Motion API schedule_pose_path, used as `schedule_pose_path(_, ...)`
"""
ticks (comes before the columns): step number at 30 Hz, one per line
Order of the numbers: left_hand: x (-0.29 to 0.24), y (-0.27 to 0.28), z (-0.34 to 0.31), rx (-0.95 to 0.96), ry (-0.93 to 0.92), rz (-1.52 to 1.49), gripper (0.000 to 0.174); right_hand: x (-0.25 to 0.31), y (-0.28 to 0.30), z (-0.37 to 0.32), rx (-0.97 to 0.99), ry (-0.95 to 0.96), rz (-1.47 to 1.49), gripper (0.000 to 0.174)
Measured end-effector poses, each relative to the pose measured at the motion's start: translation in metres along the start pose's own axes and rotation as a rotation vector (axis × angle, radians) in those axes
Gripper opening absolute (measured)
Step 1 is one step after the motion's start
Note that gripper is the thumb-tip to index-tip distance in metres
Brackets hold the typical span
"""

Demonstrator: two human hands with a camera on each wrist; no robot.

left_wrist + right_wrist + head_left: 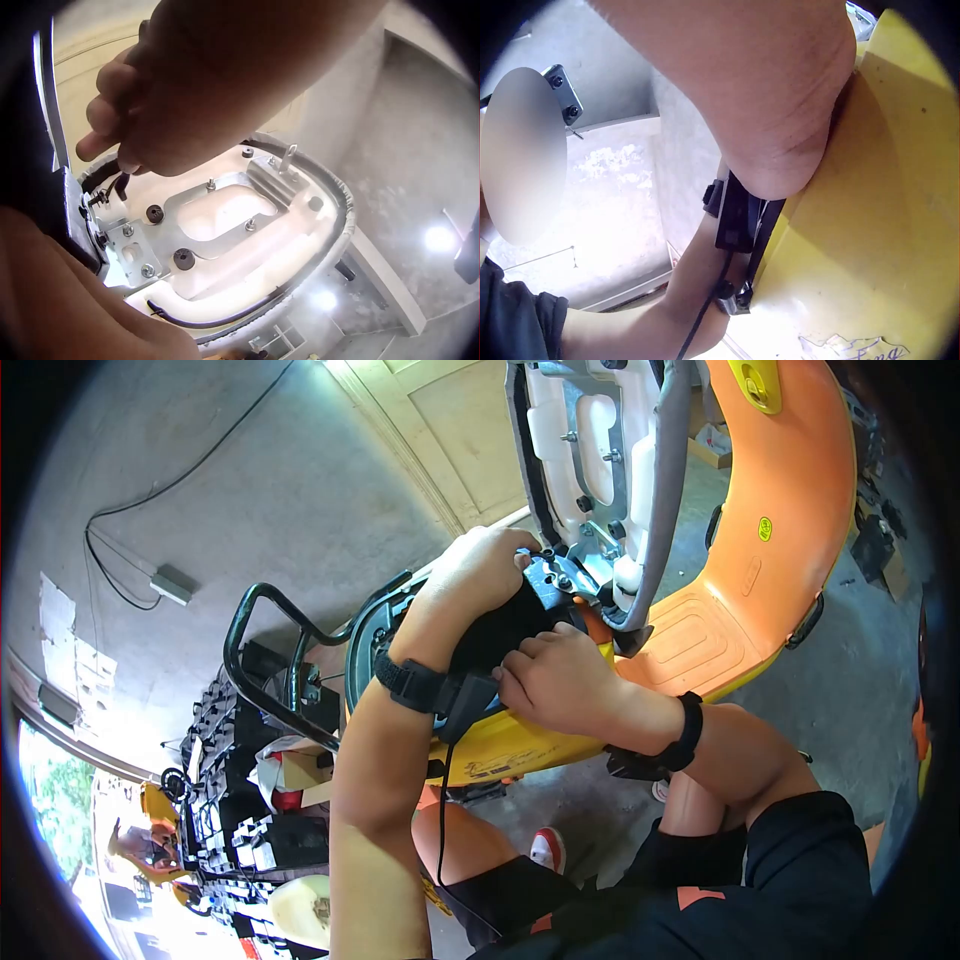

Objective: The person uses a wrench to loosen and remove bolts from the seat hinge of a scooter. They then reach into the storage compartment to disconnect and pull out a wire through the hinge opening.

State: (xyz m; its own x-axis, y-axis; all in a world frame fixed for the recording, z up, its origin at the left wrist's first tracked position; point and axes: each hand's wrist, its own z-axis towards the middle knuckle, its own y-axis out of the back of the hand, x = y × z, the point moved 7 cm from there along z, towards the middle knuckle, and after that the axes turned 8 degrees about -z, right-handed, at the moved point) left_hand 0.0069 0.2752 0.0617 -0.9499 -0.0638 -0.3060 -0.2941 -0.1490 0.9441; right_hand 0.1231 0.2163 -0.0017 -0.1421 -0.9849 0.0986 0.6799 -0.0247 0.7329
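My left hand [480, 568] reaches over the seat hinge [585, 582], its fingers bent down by a blue-lit metal edge. In the left wrist view, the left hand [172, 97] hangs in front of the raised seat's underside, fingers partly curled. My right hand [560, 678] sits with curled fingers at the near rim of the yellow scooter body [540, 755]; I cannot tell what either hand holds. In the right wrist view, the right hand [780, 142] lies against the yellow panel [885, 202]. The upright seat [597, 450] shows a white underside with bolts and a metal plate.
An orange floorboard and front shield [785, 530] stand at the right. A black grab rail [262, 650] juts out at the left. Behind it are several dark battery-like boxes [225, 760]. A wrist device [465, 705] trails a black cable.
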Motion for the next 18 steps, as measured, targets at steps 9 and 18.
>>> schedule_pose_path(9, 0.005, -0.010, 0.003, -0.113, -0.073, 0.036, 0.030, -0.001, -0.001, -0.002, 0.010, -0.013, 0.016, 0.021)
schedule_pose_path(18, 0.002, -0.014, 0.005, 0.116, 0.133, -0.067, 0.032, 0.000, 0.000, -0.001, -0.005, -0.012, 0.022, 0.020)
